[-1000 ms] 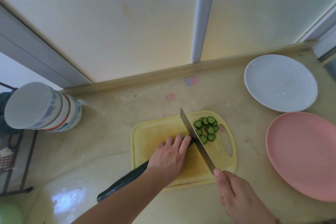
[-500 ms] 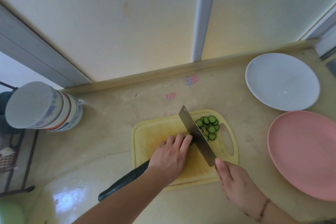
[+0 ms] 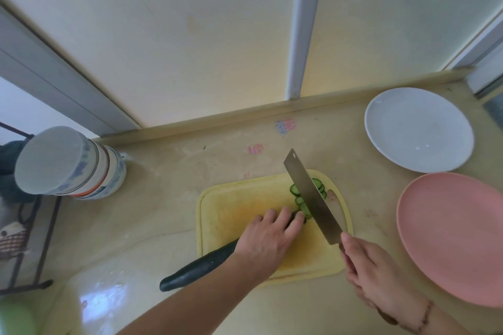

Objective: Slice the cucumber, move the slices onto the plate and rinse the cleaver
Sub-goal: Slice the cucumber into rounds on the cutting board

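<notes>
A dark green cucumber (image 3: 198, 266) lies slanted across the yellow cutting board (image 3: 234, 207), its left end hanging over the counter. My left hand (image 3: 269, 236) presses down on it near the cut end, fingers curled over it. My right hand (image 3: 378, 280) grips the handle of the steel cleaver (image 3: 313, 198), whose blade is raised and tilted above the cut end. Several round cucumber slices (image 3: 298, 196) lie on the board beside and partly behind the blade. A white plate (image 3: 419, 130) and a pink plate (image 3: 457, 236) sit to the right.
A stack of bowls (image 3: 68, 163) stands on its side at the left by a black wire rack (image 3: 27, 239). A wall and raised ledge (image 3: 272, 114) border the counter at the back. A green object (image 3: 13, 318) shows at the bottom left corner.
The cleaver went from cutting down through the cucumber to lifted and tilted above it. My right hand drew back slightly. More slices lie by the blade. My left hand stays on the cucumber.
</notes>
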`<state>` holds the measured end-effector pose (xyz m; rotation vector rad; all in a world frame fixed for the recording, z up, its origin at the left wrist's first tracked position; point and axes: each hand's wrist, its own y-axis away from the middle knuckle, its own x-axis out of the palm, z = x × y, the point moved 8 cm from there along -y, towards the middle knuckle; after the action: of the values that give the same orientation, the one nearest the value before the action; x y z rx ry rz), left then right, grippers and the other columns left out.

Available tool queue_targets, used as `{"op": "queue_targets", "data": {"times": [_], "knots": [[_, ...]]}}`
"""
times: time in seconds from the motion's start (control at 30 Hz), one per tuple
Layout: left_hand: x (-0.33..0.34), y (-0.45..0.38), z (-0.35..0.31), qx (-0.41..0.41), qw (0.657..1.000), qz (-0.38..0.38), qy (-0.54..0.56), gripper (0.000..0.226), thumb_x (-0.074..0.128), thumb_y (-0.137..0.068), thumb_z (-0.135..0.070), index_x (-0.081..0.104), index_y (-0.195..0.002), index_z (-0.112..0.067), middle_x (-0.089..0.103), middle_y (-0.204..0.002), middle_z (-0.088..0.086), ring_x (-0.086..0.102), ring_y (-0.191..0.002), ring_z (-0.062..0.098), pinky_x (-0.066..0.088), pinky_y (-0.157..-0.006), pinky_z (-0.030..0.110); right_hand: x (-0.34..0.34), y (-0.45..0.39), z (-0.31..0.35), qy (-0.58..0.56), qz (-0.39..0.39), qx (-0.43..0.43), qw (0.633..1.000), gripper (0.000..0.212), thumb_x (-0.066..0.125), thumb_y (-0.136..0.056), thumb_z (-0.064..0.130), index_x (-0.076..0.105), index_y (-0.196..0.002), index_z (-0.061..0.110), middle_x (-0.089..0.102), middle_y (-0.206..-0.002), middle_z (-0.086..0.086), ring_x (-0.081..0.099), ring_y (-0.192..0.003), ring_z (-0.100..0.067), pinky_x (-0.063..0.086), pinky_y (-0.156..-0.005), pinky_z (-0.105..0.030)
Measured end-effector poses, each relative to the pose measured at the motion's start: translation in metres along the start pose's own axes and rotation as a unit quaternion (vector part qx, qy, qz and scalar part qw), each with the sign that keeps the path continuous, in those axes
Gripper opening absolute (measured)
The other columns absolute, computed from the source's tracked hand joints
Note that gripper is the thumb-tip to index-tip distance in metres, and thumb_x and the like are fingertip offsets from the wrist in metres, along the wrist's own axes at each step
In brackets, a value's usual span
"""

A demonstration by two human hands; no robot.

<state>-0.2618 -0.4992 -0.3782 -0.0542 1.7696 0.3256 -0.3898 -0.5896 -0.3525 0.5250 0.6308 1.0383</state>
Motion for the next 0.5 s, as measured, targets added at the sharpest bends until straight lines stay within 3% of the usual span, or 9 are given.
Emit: {"op": "queue_targets", "data": {"times": [0.17,0.27,0.37,0.43,0.5], "knots": [[0.007,-0.019,-0.029,0.06,0.998,-0.018,-0.001,0.076,0.065,-0.089,-0.014,0.02,-0.149,-0.019,0.045,-0.135,0.011,0.05,-0.105,0.028,0.049,-0.081,0.038,-0.028,-0.003,0.007,0.098,-0.041,-0.075,0.991,0.056,0.031,-0.083,0.072,0.042,-0.061,0.022,0.038,-0.049,0.003,0.033,-0.043,-0.009,0.03,-0.048,-0.029],[-0.001,-0.014,-0.027,0.058,0.994,-0.083,0.032,0.05,0.059,-0.093,-0.029,0.045,-0.14,-0.017,0.057,-0.124,0.004,0.056,-0.099,0.024,0.051,-0.076,0.034,-0.041,-0.007,0.013,0.21,-0.08,-0.13,0.966,0.071,0.021,-0.072,0.088,0.049,-0.06,0.023,0.047,-0.048,0.004,0.043,-0.043,-0.007,0.034,-0.048,-0.024],[-0.038,0.012,-0.036,0.173,0.956,-0.214,0.097,0.023,0.055,-0.099,-0.022,0.067,-0.114,-0.01,0.064,-0.11,0.007,0.059,-0.095,0.027,0.051,-0.08,0.036,-0.045,-0.008,0.019,0.345,-0.096,-0.172,0.918,0.076,0.008,-0.068,0.091,0.053,-0.072,0.03,0.056,-0.054,0.001,0.054,-0.049,-0.009,0.036,-0.044,-0.021],[-0.07,0.03,-0.049,0.262,0.919,-0.27,0.117,0.023,0.052,-0.099,-0.019,0.071,-0.1,-0.007,0.065,-0.099,0.009,0.059,-0.089,0.028,0.047,-0.081,0.034,-0.046,-0.008,0.021,0.421,-0.111,-0.2,0.878,0.073,-0.002,-0.07,0.088,0.046,-0.077,0.033,0.057,-0.059,0.003,0.056,-0.053,-0.007,0.039,-0.045,-0.02],[-0.093,0.021,-0.046,0.254,0.916,-0.28,0.132,0.023,0.052,-0.098,-0.018,0.071,-0.1,-0.007,0.065,-0.098,0.009,0.058,-0.087,0.029,0.046,-0.08,0.035,-0.043,-0.008,0.024,0.485,-0.122,-0.222,0.837,0.077,-0.01,-0.071,0.085,0.045,-0.083,0.032,0.055,-0.065,0.007,0.058,-0.059,-0.008,0.04,-0.047,-0.023]]}}
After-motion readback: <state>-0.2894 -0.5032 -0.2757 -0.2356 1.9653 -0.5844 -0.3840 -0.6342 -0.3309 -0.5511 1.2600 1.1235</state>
